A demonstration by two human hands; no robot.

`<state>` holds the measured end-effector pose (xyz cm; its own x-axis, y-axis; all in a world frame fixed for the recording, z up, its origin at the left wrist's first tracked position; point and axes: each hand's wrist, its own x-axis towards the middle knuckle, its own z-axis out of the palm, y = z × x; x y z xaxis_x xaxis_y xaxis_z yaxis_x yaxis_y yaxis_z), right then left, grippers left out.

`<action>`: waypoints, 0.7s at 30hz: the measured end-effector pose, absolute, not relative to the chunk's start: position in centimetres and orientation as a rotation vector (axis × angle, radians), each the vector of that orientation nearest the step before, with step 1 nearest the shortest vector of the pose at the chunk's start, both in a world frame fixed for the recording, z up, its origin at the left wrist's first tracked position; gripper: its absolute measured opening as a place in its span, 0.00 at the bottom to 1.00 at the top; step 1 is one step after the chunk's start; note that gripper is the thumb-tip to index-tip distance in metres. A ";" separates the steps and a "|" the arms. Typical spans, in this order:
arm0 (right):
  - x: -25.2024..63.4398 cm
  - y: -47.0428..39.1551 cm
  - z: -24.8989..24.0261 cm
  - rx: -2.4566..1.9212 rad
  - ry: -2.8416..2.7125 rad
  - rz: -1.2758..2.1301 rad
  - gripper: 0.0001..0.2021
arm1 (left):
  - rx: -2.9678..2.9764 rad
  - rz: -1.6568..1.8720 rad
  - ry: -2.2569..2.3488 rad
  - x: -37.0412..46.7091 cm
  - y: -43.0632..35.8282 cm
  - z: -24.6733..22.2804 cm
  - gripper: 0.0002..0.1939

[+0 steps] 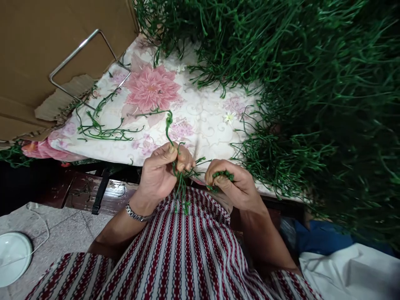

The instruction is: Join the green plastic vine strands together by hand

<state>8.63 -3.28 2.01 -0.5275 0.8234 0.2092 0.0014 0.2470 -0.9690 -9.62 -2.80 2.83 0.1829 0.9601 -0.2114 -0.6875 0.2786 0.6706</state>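
My left hand (161, 168), with a metal watch on its wrist, is closed on thin green plastic stems (181, 187). One stem rises above the thumb and bends to the left, and the others hang down in front of the striped garment. Just to the right, my right hand (233, 183) is curled round a small green bundle (224, 175) whose tips show between thumb and fingers. Both hands are at the near edge of a flowered cloth (200, 121). Loose green sprigs (106, 133) lie on the cloth at the left.
A large heap of green artificial stems (281, 75) covers the right and back. At the upper left are a cardboard box (62, 29) and a bent metal wire frame (75, 51). A round white object (14, 258) is on the floor at lower left; white fabric (353, 271) is at lower right.
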 end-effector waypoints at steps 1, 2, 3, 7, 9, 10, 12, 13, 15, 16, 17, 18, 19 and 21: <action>8.6 -3.3 2.0 -0.803 -1.742 1.345 0.07 | 0.489 1.232 0.685 -9.7 -2.8 2.8 0.12; 8.6 -3.4 2.1 -0.852 -1.746 1.305 0.07 | 0.489 1.231 0.686 -9.7 -2.7 2.7 0.12; 8.5 -3.4 2.2 -0.909 -1.768 1.251 0.07 | 0.484 1.229 0.685 -9.7 -2.7 2.7 0.12; 7.7 -3.5 2.8 -1.072 -1.915 1.000 0.07 | 0.480 1.216 0.663 -9.6 -2.8 2.6 0.11; 7.0 -3.4 2.9 -1.053 -1.991 0.927 0.08 | 0.496 1.214 0.653 -9.4 -2.8 2.5 0.11; 6.6 -3.4 2.8 -1.043 -2.030 0.893 0.10 | 0.502 1.211 0.651 -9.3 -2.9 2.4 0.11; 5.9 -3.3 2.4 -1.039 -2.109 0.839 0.12 | 0.511 1.206 0.656 -9.2 -3.0 2.3 0.12; 5.8 -3.3 2.2 -1.042 -2.142 0.819 0.11 | 0.515 1.204 0.661 -9.1 -3.1 2.2 0.12; 5.6 -3.3 1.8 -1.034 -2.168 0.781 0.08 | 0.529 1.215 0.676 -9.1 -3.2 2.2 0.12; 5.6 -3.3 1.6 -1.027 -2.160 0.755 0.06 | 0.543 1.223 0.693 -9.2 -3.2 2.2 0.12; 5.7 -3.4 1.6 -1.023 -2.142 0.725 0.06 | 0.558 1.238 0.718 -9.2 -3.2 2.2 0.11; 5.8 -3.4 1.6 -1.016 -2.117 0.695 0.05 | 0.575 1.253 0.747 -9.3 -3.3 2.2 0.10; 5.9 -3.5 1.6 -1.010 -2.090 0.666 0.05 | 0.593 1.260 0.777 -9.3 -3.3 2.1 0.09; 6.0 -3.5 1.8 -1.015 -2.056 0.610 0.06 | 0.629 1.243 0.827 -9.4 -3.6 2.0 0.08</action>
